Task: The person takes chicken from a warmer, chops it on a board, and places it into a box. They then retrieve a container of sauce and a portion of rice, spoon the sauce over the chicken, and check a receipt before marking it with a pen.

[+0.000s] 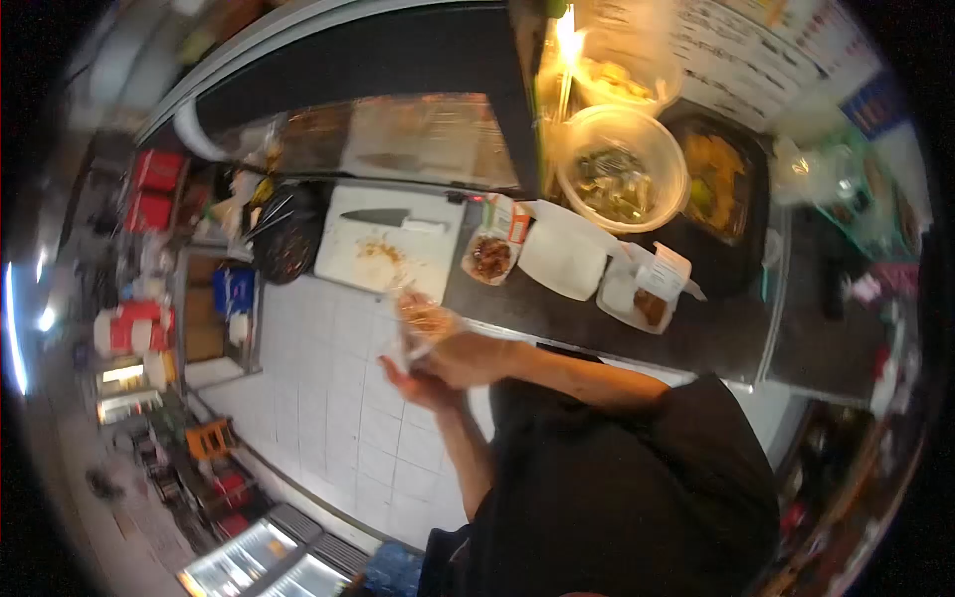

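Observation:
In the middle of the head view, my right hand is closed on a clear plastic wrap with something orange-brown inside; blur hides what it is. Just below it, my left hand has a finger or thumb stretched out and its palm close to the plastic. The two hands overlap, so part of the left fingers is hidden. Beyond them lies a white cutting board with brown crumbs and a knife on it.
On the dark counter stand a box of browned food, a white open box and another box with a brown piece. Behind are a clear tub and a black tray. A black bag-lined bin stands left.

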Demonstrator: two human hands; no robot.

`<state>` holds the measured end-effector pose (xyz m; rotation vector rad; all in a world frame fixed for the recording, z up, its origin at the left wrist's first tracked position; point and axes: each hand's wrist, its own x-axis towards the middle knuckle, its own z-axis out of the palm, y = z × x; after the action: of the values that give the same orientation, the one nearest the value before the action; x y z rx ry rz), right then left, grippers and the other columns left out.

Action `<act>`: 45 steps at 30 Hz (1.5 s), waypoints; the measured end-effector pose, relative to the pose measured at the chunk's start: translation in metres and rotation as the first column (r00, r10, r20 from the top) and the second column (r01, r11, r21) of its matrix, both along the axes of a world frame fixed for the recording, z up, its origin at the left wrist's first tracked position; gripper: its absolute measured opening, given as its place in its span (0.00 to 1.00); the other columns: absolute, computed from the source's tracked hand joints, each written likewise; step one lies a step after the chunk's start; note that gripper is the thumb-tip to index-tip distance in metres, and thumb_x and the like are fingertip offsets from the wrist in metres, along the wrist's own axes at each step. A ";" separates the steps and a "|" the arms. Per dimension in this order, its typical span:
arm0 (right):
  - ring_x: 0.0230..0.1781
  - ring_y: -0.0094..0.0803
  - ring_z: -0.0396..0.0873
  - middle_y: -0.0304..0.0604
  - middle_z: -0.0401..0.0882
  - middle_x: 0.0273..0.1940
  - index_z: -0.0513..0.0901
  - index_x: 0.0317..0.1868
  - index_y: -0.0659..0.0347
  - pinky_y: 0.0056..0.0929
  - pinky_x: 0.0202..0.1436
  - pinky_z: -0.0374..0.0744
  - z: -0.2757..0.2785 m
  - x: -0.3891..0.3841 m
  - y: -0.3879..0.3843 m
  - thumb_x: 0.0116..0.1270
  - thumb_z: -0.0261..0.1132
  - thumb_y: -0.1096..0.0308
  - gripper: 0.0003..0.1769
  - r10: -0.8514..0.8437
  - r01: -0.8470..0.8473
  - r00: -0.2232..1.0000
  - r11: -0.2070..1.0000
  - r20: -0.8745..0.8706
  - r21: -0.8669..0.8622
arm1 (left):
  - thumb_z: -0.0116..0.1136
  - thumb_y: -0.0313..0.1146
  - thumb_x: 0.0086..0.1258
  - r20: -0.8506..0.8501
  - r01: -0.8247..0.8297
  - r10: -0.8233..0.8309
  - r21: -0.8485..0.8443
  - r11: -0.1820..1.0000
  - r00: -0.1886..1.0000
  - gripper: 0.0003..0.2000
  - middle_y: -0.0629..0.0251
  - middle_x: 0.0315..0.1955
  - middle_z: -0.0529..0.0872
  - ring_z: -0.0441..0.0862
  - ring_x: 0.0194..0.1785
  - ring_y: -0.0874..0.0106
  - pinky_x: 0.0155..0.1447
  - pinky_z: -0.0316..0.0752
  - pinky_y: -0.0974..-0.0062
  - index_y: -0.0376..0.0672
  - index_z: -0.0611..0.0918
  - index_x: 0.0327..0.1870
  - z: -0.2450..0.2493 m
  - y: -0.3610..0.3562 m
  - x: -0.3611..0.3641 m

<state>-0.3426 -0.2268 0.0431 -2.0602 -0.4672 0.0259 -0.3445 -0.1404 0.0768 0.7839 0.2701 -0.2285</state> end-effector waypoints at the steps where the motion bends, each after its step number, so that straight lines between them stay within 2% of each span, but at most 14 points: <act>1: 0.74 0.53 0.55 0.67 0.52 0.71 0.56 0.72 0.68 0.44 0.74 0.61 0.030 0.009 -0.009 0.56 0.64 0.70 0.44 0.206 -0.211 0.962 0.977 -0.181 -0.008 | 0.36 0.61 0.73 -0.011 -0.089 0.091 0.147 0.985 0.996 0.35 0.54 0.61 0.76 0.71 0.64 0.61 0.71 0.61 0.63 0.35 0.73 0.63 0.004 0.005 0.023; 3: 0.62 0.51 0.70 0.58 0.68 0.61 0.72 0.61 0.68 0.44 0.66 0.71 0.058 -0.011 0.000 0.57 0.63 0.73 0.29 -0.121 0.185 0.914 0.974 0.386 -0.134 | 0.34 0.64 0.72 0.052 -0.099 0.089 0.216 0.971 0.995 0.38 0.52 0.61 0.77 0.70 0.66 0.60 0.72 0.60 0.64 0.33 0.75 0.61 -0.037 0.045 0.094; 7: 0.47 0.50 0.80 0.57 0.81 0.45 0.75 0.59 0.67 0.46 0.58 0.76 -0.023 -0.001 -0.008 0.67 0.58 0.74 0.19 -0.274 0.242 0.962 0.834 -0.010 0.496 | 0.38 0.52 0.74 0.248 -0.089 -0.011 0.387 0.918 0.969 0.31 0.60 0.51 0.80 0.75 0.56 0.65 0.58 0.70 0.67 0.33 0.72 0.64 -0.062 0.048 0.233; 10: 0.48 0.53 0.79 0.57 0.81 0.45 0.80 0.51 0.64 0.48 0.53 0.76 -0.100 -0.075 -0.050 0.61 0.63 0.68 0.18 -0.887 0.851 0.342 0.432 -0.310 -0.297 | 0.43 0.48 0.73 0.263 -0.038 -0.191 0.674 0.738 0.946 0.29 0.60 0.55 0.78 0.73 0.58 0.65 0.60 0.70 0.66 0.33 0.70 0.65 -0.164 0.083 0.384; 12: 0.39 0.54 0.80 0.55 0.82 0.38 0.79 0.43 0.64 0.50 0.44 0.78 -0.149 -0.160 -0.080 0.57 0.67 0.66 0.15 -0.988 0.879 -0.081 -0.008 -0.132 -0.476 | 0.50 0.42 0.72 -0.498 0.145 0.032 0.312 0.939 0.866 0.28 0.60 0.61 0.75 0.71 0.64 0.66 0.64 0.67 0.66 0.31 0.69 0.66 -0.165 0.082 0.414; 15: 0.34 0.51 0.83 0.56 0.83 0.34 0.80 0.47 0.66 0.47 0.36 0.78 -0.201 -0.267 -0.116 0.59 0.67 0.62 0.19 -0.824 0.684 -0.567 -0.484 0.021 -0.546 | 0.57 0.39 0.69 -0.302 0.553 -0.466 0.374 0.744 0.832 0.29 0.58 0.66 0.72 0.69 0.68 0.67 0.66 0.67 0.65 0.32 0.68 0.68 -0.258 0.142 0.450; 16: 0.36 0.51 0.83 0.57 0.84 0.37 0.79 0.50 0.64 0.46 0.38 0.78 -0.230 -0.296 -0.131 0.59 0.68 0.58 0.23 -0.843 0.602 -0.520 -0.478 0.140 -0.640 | 0.54 0.36 0.71 -0.151 0.431 -0.726 0.876 0.217 0.671 0.24 0.56 0.61 0.78 0.75 0.63 0.64 0.62 0.71 0.63 0.33 0.73 0.64 -0.288 0.153 0.446; 19: 0.34 0.52 0.83 0.59 0.84 0.35 0.81 0.46 0.65 0.45 0.37 0.79 -0.293 -0.320 -0.161 0.60 0.68 0.56 0.22 -0.880 0.723 -0.452 -0.457 0.144 -0.518 | 0.50 0.27 0.69 0.204 0.386 -0.771 0.771 0.506 0.604 0.14 0.52 0.49 0.86 0.83 0.52 0.62 0.61 0.75 0.65 0.33 0.84 0.50 -0.328 0.129 0.387; 20: 0.31 0.52 0.83 0.59 0.83 0.32 0.82 0.43 0.66 0.45 0.34 0.79 -0.278 -0.309 -0.168 0.60 0.68 0.56 0.20 -0.914 0.775 -0.406 -0.335 -0.017 -0.536 | 0.50 0.28 0.70 0.070 -0.054 -0.922 0.997 0.053 0.381 0.14 0.53 0.49 0.86 0.83 0.54 0.62 0.62 0.74 0.65 0.33 0.84 0.50 -0.321 0.102 0.347; 23: 0.26 0.47 0.84 0.58 0.82 0.25 0.84 0.30 0.67 0.43 0.29 0.77 -0.267 -0.304 -0.182 0.61 0.68 0.58 0.17 -0.842 0.835 -0.467 -0.320 -0.268 -0.448 | 0.58 0.32 0.72 0.053 0.282 -0.811 0.922 0.263 0.583 0.15 0.55 0.47 0.87 0.84 0.51 0.66 0.59 0.74 0.72 0.33 0.82 0.54 -0.280 0.001 0.229; 28: 0.29 0.47 0.85 0.61 0.82 0.27 0.83 0.29 0.70 0.44 0.31 0.78 -0.282 -0.379 -0.215 0.61 0.67 0.56 0.20 -0.901 0.759 -0.420 -0.280 -0.113 -0.588 | 0.55 0.27 0.63 -0.132 0.126 -0.864 0.989 -0.080 0.487 0.15 0.51 0.40 0.87 0.84 0.48 0.60 0.55 0.76 0.68 0.29 0.82 0.48 -0.318 -0.037 0.197; 29: 0.29 0.49 0.85 0.61 0.82 0.28 0.84 0.30 0.69 0.44 0.33 0.78 -0.285 -0.404 -0.230 0.61 0.67 0.55 0.20 -0.921 0.731 -0.383 -0.256 -0.071 -0.632 | 0.56 0.30 0.62 0.039 0.028 -0.891 0.998 0.058 0.451 0.14 0.50 0.33 0.86 0.84 0.42 0.60 0.51 0.77 0.68 0.30 0.83 0.45 -0.435 0.000 0.244; 38: 0.34 0.59 0.82 0.64 0.80 0.29 0.84 0.33 0.68 0.48 0.37 0.78 -0.247 -0.602 -0.348 0.54 0.68 0.56 0.19 -0.917 0.728 -0.388 -0.247 -0.088 -0.640 | 0.49 0.30 0.67 -0.158 0.169 -0.814 0.983 -0.074 0.559 0.16 0.57 0.36 0.85 0.75 0.38 0.68 0.46 0.74 0.67 0.24 0.79 0.47 -0.335 -0.023 0.177; 45: 0.45 0.51 0.84 0.60 0.84 0.40 0.86 0.40 0.65 0.43 0.45 0.81 -0.352 -0.751 -0.439 0.54 0.68 0.54 0.22 -0.781 0.669 -0.582 -0.299 -0.228 -0.681 | 0.53 0.32 0.67 -0.002 0.181 -0.507 0.935 0.304 0.862 0.15 0.59 0.39 0.82 0.76 0.41 0.68 0.45 0.74 0.66 0.26 0.79 0.45 -0.315 -0.001 0.078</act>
<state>-1.0935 -0.6657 -0.3093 -1.5573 2.1421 -0.1390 -0.2661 -0.1413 -0.2384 2.0362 -0.1273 -0.3775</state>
